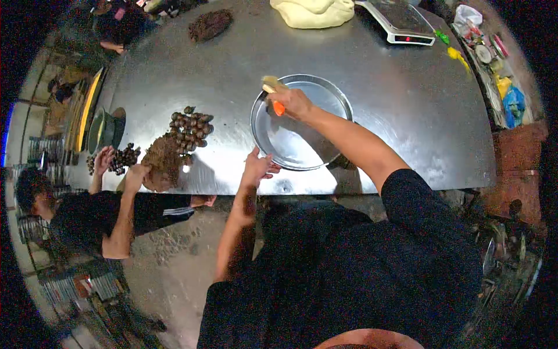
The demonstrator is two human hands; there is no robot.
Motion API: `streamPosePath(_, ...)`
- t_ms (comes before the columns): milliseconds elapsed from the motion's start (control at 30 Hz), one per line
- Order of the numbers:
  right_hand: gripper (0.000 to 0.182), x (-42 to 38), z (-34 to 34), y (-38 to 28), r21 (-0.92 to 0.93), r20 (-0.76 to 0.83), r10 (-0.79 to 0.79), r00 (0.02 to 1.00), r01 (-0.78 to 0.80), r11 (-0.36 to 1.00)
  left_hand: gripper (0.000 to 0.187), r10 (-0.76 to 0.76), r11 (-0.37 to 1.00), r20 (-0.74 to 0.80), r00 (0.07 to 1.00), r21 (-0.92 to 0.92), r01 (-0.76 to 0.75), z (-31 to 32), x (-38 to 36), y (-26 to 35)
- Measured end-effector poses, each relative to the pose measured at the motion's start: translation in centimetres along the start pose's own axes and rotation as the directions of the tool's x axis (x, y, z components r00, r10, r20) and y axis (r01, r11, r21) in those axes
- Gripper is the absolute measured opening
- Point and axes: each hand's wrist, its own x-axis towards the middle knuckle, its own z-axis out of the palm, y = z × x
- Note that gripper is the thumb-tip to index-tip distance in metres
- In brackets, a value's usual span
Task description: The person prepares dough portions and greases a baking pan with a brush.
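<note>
A round, shallow metal pan (pixel 346 104) sits on the steel table in front of me. My right hand (pixel 292 103) is closed around a brush (pixel 269 83) over the pan's upper left rim. Pale bristles show beyond the fingers, and an orange part sticks out below the fist. At the pan's lower left edge is my left hand (pixel 257 169), fingers apart and fingertips right at the rim. The inside of the pan looks shiny.
Brown dough (pixel 163 163) and small dark balls (pixel 190 129) lie left, where a co-worker's hands (pixel 135 177) work. Pale dough (pixel 314 13), a digital scale (pixel 404 26) and a dark lump (pixel 210 25) are at the back. The table's front edge (pixel 407 192) runs before me.
</note>
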Motion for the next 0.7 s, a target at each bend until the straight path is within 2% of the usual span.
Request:
streamPosePath(33,0.017,-0.9,3.8,3.7,0.242,0.019,0.211,0.977,-0.209,0.948,0.045,-0.004,1.000,0.024,1.000,-0.004,0.004,-0.2,0.4,-0.3)
streamPosePath(133,0.020,-1.8,0.4,4.2,0.211,-0.080,0.182,0.980,-0.162,0.964,0.044,0.003,1.000,0.058,0.998,0.013,-0.004,-0.5,0.6,-0.2)
streamPosePath(200,0.024,-2.4,-1.4,4.7,0.053,-0.200,0.139,0.970,-0.131,0.990,0.042,0.011,0.999,0.070,0.997,0.039,-0.014,-0.4,0.6,-0.3)
streamPosePath(333,0.031,-3.5,-3.5,5.8,-0.015,-0.203,0.336,0.920,-0.346,0.938,0.061,0.002,0.999,0.071,0.997,-0.039,0.001,-0.4,1.2,-0.7)
streamPosePath(367,0.035,-3.9,-4.5,5.6,0.030,-0.139,0.453,0.880,-0.454,0.891,0.067,0.004,0.998,0.065,0.998,-0.060,0.000,-0.4,1.2,-0.8)
streamPosePath(400,0.035,-4.3,-5.5,5.3,0.030,-0.142,0.459,0.877,-0.460,0.887,0.067,0.001,0.998,0.070,0.998,-0.055,0.003,-0.4,1.3,-0.8)
streamPosePath(467,0.032,-5.3,-7.1,4.5,0.016,-0.146,0.593,0.791,-0.598,0.801,0.076,-0.011,0.990,0.050,0.999,-0.139,0.018,-0.1,1.1,-0.7)
streamPosePath(500,0.025,-6.2,-7.6,4.5,-0.014,-0.218,0.568,0.793,-0.585,0.811,0.078,-0.018,0.988,0.044,0.999,-0.153,0.024,-0.1,1.0,-0.6)
streamPosePath(533,0.025,-7.1,-7.6,4.5,-0.016,-0.214,0.580,0.786,-0.596,0.803,0.075,-0.010,0.992,0.028,1.000,-0.129,0.013,0.1,0.7,-0.4)
streamPosePath(600,0.021,-9.3,-7.6,4.4,-0.079,-0.350,0.576,0.739,-0.636,0.768,0.070,0.012,0.993,0.006,1.000,-0.121,-0.011,0.0,1.4,-1.1)
streamPosePath(633,0.021,-10.3,-8.0,3.8,-0.085,-0.343,0.587,0.733,-0.647,0.758,0.065,0.034,0.987,0.072,0.997,-0.160,-0.022,-0.6,2.7,-2.2)
streamPosePath(667,0.019,-11.0,-8.8,2.8,-0.019,-0.337,0.607,0.720,-0.650,0.760,0.063,0.054,0.987,0.045,0.998,-0.156,-0.047,0.0,1.7,-1.4)
streamPosePath(700,0.018,-11.8,-9.6,1.6,0.048,-0.327,0.629,0.706,-0.652,0.757,0.053,0.065,0.988,0.004,0.998,-0.139,-0.064,0.6,0.8,-0.7)
